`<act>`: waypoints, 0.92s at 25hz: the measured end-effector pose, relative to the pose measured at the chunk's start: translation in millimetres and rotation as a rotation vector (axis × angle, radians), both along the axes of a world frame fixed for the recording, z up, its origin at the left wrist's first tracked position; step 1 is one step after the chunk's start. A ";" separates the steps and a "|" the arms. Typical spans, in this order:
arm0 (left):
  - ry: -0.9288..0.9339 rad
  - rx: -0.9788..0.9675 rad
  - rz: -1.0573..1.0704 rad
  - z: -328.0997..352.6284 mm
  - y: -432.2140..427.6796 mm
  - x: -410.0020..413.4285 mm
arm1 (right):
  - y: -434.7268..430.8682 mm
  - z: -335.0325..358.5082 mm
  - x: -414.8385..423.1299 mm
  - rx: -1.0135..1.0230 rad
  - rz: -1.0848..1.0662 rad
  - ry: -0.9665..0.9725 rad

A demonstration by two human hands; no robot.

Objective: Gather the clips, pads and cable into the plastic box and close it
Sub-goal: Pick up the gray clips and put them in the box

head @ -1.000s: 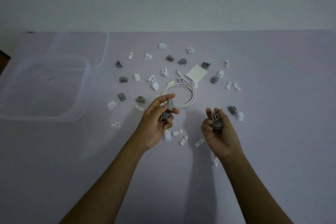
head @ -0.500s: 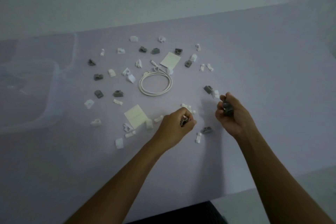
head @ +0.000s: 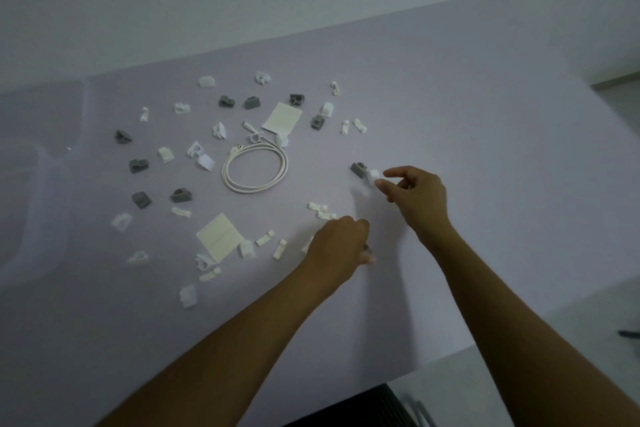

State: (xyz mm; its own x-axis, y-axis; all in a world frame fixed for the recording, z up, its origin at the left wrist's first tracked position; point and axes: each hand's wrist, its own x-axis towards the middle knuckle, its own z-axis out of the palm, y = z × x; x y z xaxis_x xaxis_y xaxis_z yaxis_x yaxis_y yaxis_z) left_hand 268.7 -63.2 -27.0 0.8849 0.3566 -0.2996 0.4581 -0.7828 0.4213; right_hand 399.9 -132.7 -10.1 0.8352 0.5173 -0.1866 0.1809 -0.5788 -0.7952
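Observation:
Several small white and grey clips lie scattered over the lilac table. A coiled white cable (head: 256, 170) sits among them. Two white pads lie flat, one (head: 282, 118) beyond the coil and one (head: 220, 236) nearer me. The clear plastic box (head: 41, 166) stands at the far left edge, open. My left hand (head: 341, 243) is knuckles up with its fingers curled down onto the table; a dark clip shows at its fingertips. My right hand (head: 415, 196) pinches a white clip (head: 374, 176) between thumb and forefinger, right beside a grey clip (head: 358, 169). Whatever lies in its palm is hidden.
The box's clear lid (head: 45, 107) lies flat behind the box at the left. The table's near edge runs diagonally at lower right, with pale floor and a dark object (head: 363, 409) below it. A wall stands behind the table.
The view has swung right and tilted. My right hand reached forward-left to the white clip by the grey one. My left hand moved right and lowered to the table, its fingers still curled.

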 end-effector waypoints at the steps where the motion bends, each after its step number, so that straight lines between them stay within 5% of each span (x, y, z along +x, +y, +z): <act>1: -0.001 0.008 -0.003 -4.0 0.3 2.4 | 7.4 -0.5 3.6 -0.056 0.043 -0.064; 8: -0.158 -0.131 0.194 -2.4 22.0 9.1 | 55.1 -1.7 19.2 -0.471 0.271 -0.171; 15: -0.439 -0.331 0.519 8.3 54.7 -5.2 | 72.8 -1.2 16.3 -0.555 0.256 -0.291; 17: -0.478 -0.485 0.686 10.0 65.4 -3.1 | 72.3 0.8 20.9 -0.342 0.184 -0.069; 20: -0.639 -1.055 0.941 14.5 79.4 -1.5 | 69.5 13.5 25.7 0.152 -0.028 0.547; 23: -0.831 -1.536 1.026 22.2 89.0 -4.7 | 70.8 20.4 20.2 0.391 -0.187 1.036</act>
